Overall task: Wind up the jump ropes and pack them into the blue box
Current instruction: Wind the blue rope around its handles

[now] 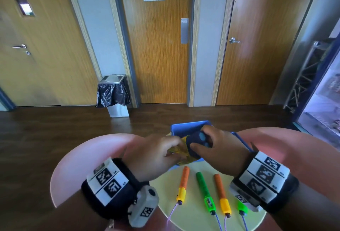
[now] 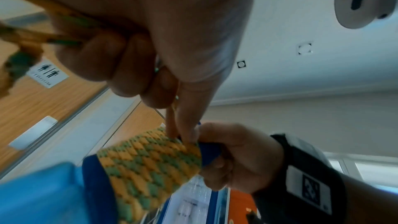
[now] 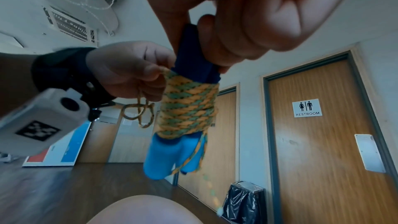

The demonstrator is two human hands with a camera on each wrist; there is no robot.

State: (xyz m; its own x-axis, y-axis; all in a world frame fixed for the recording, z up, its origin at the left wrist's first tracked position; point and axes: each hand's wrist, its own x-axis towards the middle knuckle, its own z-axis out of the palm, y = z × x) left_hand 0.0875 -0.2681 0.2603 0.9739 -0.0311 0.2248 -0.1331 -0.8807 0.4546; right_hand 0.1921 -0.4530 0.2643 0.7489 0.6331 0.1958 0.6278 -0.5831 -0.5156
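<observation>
A jump rope with dark blue handles [image 1: 198, 138] is held over the blue box [image 1: 185, 125]. Its yellow-green cord [image 1: 181, 152] is wound round both handles in a thick coil [image 3: 187, 105] [image 2: 150, 163]. My right hand [image 1: 217, 149] [image 3: 237, 31] grips the handles' upper ends; their light blue ends [image 3: 168, 156] point away. My left hand [image 1: 156, 155] [image 3: 137, 71] pinches the cord's free end at the top of the coil, and a small loose loop [image 3: 140, 113] hangs under it. Two more ropes lie on the yellow table [image 1: 193, 214]: orange handles [image 1: 184, 181] and green handles [image 1: 204, 188].
A second orange handle [image 1: 221, 192] and a second green handle [image 1: 242, 207] lie to the right, purple cords trailing off the table's near edge. Pink rounded seats [image 1: 79, 157] flank the table. A bin [image 1: 114, 92] stands by the restroom door.
</observation>
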